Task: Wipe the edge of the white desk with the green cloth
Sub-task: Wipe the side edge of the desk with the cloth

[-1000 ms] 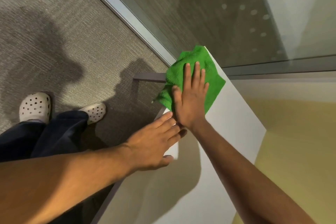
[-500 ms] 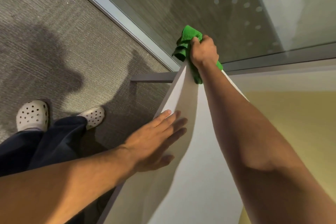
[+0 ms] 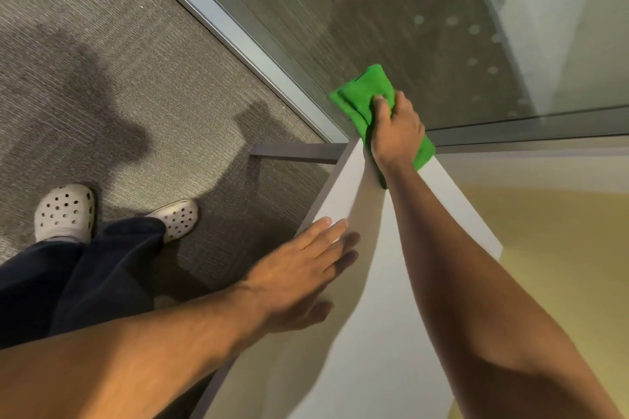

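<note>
Still at the desk's [image 3: 343, 194] far corner, right hand [image 3: 396, 131] has shifted on the cloth [image 3: 366, 93].
Right hand is clamped around cloth; left hand [image 3: 299, 279] lies flat, fingers spread, at desk's left edge.

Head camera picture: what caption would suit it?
Right hand presses green cloth on the white desk corner; left hand rests flat.

Warm indoor light | hard shadows on carpet [image 3: 112, 85] — wide-angle bowing
</note>
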Demonstrator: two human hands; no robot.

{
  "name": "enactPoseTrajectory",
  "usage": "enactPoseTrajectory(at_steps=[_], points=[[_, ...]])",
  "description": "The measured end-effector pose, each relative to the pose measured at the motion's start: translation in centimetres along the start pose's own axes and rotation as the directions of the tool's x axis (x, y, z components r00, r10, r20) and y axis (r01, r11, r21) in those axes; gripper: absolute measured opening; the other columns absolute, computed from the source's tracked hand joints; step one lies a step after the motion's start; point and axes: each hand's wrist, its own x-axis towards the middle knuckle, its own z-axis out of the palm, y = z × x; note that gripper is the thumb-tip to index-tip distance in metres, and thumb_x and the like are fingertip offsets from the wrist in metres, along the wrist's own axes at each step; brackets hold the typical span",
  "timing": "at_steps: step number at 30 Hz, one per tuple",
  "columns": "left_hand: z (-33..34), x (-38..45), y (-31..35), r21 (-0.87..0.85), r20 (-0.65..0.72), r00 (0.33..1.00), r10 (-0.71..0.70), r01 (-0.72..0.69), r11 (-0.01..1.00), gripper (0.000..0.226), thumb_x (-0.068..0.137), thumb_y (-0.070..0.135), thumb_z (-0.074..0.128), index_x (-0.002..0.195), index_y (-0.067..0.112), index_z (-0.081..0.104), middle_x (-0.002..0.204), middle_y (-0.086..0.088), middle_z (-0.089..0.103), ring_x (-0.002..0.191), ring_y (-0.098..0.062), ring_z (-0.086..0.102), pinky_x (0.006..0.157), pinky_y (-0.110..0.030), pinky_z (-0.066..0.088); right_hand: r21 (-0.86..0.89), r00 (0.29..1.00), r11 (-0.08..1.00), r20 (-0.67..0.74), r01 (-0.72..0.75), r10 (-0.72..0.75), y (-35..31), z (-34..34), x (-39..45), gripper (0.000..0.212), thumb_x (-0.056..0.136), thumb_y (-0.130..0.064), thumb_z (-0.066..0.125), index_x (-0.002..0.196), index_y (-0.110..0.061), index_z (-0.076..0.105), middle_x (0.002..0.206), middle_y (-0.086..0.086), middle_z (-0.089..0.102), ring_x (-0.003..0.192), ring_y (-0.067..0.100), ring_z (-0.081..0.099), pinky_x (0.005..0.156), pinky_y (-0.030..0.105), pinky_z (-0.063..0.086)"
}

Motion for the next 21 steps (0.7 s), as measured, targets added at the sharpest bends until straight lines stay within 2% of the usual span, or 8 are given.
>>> enactPoseTrajectory(at_steps=[2,4,8,10,13,16,18,21], points=[[0.0,0.0,-0.1,0.034,0.013,1.000,0.017,-0.018,0.999,0.086,0.102,0.059,0.038,0.168,0.010,0.011,0.178,-0.016,-0.003,0.163,-0.036,-0.015,0.128,-0.050,-0.018,-0.058,0.969,0.968,0.062,0.244,-0.240,0.2,-0.1,-1.1,0.046,0.099,-0.037,0.046,0.134,-0.015,0.066,0.148,0.007,0.060,0.147,0.033,0.045,0.123,0.056,0.029],[0.2,0.1,-0.2,0.056,0.012,1.000,0.024,-0.024,0.998,0.085,0.103,0.060,0.036,0.168,0.010,0.013,0.178,-0.015,-0.001,0.163,-0.036,-0.013,0.127,-0.051,-0.020,-0.093,0.875,0.876,0.163,0.473,-0.455,1.1,0.0,-3.1,0.041,0.098,-0.033,0.048,0.125,-0.014,0.072,0.148,0.005,0.060,0.159,0.035,0.027,0.128,0.060,0.018],[0.0,0.2,-0.3,0.063,0.024,0.999,0.023,-0.024,0.998,0.085,0.099,0.063,0.041,0.165,0.011,0.028,0.173,-0.014,0.028,0.161,-0.037,0.015,0.128,-0.049,-0.006,-0.025,0.729,0.748,0.245,0.664,-0.639,2.8,0.2,-8.9,0.039,0.107,-0.037,0.041,0.114,-0.013,0.072,0.117,0.005,0.067,0.160,0.030,0.029,0.132,0.058,0.005],[0.1,0.2,-0.1,0.061,0.029,0.999,0.017,-0.018,0.998,0.086,0.098,0.062,0.043,0.164,0.009,0.028,0.166,-0.014,0.038,0.155,-0.037,0.028,0.129,-0.048,0.001,-0.019,0.649,0.676,0.301,0.737,-0.699,3.6,0.1,-10.3,0.039,0.110,-0.039,0.038,0.113,-0.017,0.070,0.116,0.000,0.066,0.158,0.028,0.031,0.132,0.057,0.002],[0.7,0.1,0.0,0.046,0.021,1.000,0.005,-0.006,0.999,0.086,0.102,0.060,0.038,0.168,0.011,0.013,0.176,-0.014,0.013,0.162,-0.034,0.007,0.132,-0.047,-0.009,-0.039,0.483,0.509,0.385,0.860,-0.787,4.3,-0.6,-8.9,0.044,0.111,-0.044,0.034,0.119,-0.020,0.070,0.118,-0.003,0.066,0.152,0.028,0.040,0.131,0.061,0.004],[0.7,0.2,0.0,0.041,0.020,1.000,0.016,-0.017,0.999,0.085,0.103,0.060,0.033,0.169,0.015,0.003,0.177,-0.010,-0.012,0.162,-0.033,-0.016,0.127,-0.047,-0.022,-0.080,0.353,0.349,0.376,0.934,-0.857,3.9,-0.9,-4.7,0.048,0.108,-0.048,0.039,0.110,-0.014,0.073,0.103,0.007,0.066,0.125,0.034,0.061,0.129,0.061,0.016],[0.5,0.2,0.0,0.045,0.026,0.999,0.036,-0.037,0.998,0.085,0.103,0.059,0.034,0.169,0.013,0.004,0.177,-0.011,-0.012,0.162,-0.035,-0.019,0.127,-0.052,-0.020,-0.133,0.460,0.441,0.316,0.888,-0.830,3.4,-0.9,-1.7,0.046,0.106,-0.046,0.045,0.105,-0.010,0.073,0.101,0.013,0.066,0.120,0.036,0.062,0.128,0.061,0.020],[0.0,0.0,0.0,0.028,0.019,1.000,0.023,-0.024,0.999,0.084,0.101,0.057,0.041,0.167,0.011,0.017,0.178,-0.013,0.003,0.164,-0.034,-0.009,0.132,-0.052,-0.005,-0.103,0.772,0.766,0.129,0.634,-0.622,2.6,-0.4,1.2,0.040,0.101,-0.042,0.054,0.113,-0.008,0.071,0.123,0.014,0.067,0.134,0.036,0.056,0.121,0.052,0.033]])
